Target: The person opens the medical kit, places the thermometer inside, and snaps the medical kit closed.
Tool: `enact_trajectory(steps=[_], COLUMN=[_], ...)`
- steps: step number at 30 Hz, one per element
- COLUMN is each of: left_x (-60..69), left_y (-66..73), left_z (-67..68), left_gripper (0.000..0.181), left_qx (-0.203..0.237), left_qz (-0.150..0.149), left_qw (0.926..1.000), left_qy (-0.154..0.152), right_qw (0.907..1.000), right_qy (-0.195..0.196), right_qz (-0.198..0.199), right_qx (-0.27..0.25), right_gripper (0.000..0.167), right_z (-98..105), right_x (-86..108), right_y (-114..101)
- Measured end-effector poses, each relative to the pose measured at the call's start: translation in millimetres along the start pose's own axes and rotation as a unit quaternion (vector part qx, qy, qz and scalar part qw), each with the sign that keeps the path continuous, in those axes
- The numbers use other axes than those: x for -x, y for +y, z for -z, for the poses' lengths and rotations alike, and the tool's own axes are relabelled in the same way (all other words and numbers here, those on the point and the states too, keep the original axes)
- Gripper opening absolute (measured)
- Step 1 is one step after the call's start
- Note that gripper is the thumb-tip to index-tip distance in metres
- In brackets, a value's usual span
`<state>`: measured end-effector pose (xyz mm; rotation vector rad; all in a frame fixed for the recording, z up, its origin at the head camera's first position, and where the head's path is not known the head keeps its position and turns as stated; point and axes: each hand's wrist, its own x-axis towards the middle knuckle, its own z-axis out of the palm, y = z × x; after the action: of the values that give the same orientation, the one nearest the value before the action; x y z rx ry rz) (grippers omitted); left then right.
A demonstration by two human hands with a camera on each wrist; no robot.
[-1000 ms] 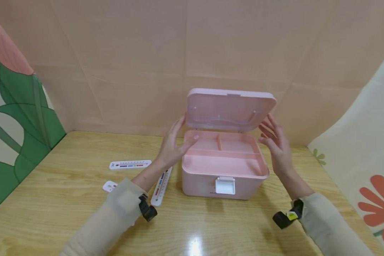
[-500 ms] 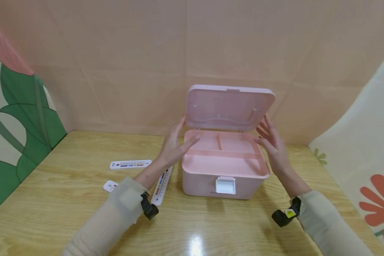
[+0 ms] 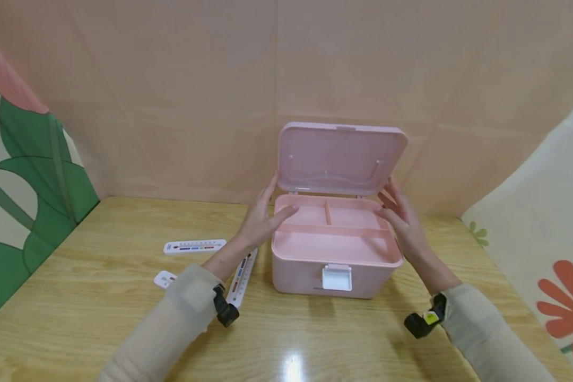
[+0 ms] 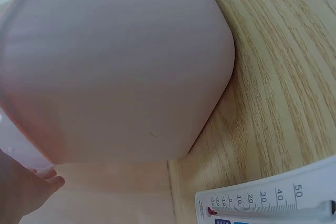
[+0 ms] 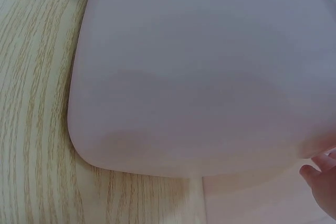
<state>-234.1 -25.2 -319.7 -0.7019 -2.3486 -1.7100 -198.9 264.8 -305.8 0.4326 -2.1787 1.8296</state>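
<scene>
A pink box stands on the table with its lid raised at the back. Inside is a pink tray split into three compartments, and a white latch hangs on the front. My left hand, fingers extended, is at the left edge of the lid with the thumb over the tray's corner. On the other side my right hand has its fingertips by the lid's lower right corner, thumb near the tray's rim. Whether the fingertips touch the lid cannot be told. The left wrist view shows the box side close up.
Left of the box, one white thermometer strip lies crosswise, another slants beside my left wrist, and a white piece is partly covered by my sleeve. Behind the wooden table hangs a peach cloth.
The lid has tilted further back, its front edge rising. My right hand has moved slightly left and closer in, while the left hand has hardly moved.
</scene>
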Motion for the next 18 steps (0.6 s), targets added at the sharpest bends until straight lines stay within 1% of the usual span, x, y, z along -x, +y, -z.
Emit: enact_trajectory(steps=[5, 8, 11, 15, 18], left_x=[-0.9, -2.0, -3.4, -5.3, -6.3], left_y=[-0.6, -1.5, -1.8, -2.2, -3.1], left_z=[-0.1, 0.2, 0.2, 0.0, -0.2], left_gripper=[0.088, 0.087, 0.087, 0.085, 0.085], left_qx=[-0.002, -0.002, 0.003, 0.018, 0.031], left_qz=[0.015, 0.020, 0.022, 0.026, 0.027], left_qw=[0.9999, 0.9998, 0.9997, 0.9995, 0.9992], left_qy=[-0.003, -0.004, -0.003, -0.001, 0.002], right_qw=[0.9999, 0.9995, 0.9993, 0.9988, 0.9982], right_qy=[-0.004, -0.005, -0.006, -0.009, -0.015], right_qz=[-0.013, -0.024, -0.033, -0.047, -0.055], right_qx=[-0.003, -0.018, -0.017, 0.010, 0.020], right_gripper=[0.065, 0.064, 0.064, 0.064, 0.064], right_z=[0.5, 0.5, 0.6, 1.1, 1.6], right_x=[-0.2, -0.2, -0.6, -1.7, -2.6], right_y=[0.9, 1.5, 1.6, 1.1, 1.0])
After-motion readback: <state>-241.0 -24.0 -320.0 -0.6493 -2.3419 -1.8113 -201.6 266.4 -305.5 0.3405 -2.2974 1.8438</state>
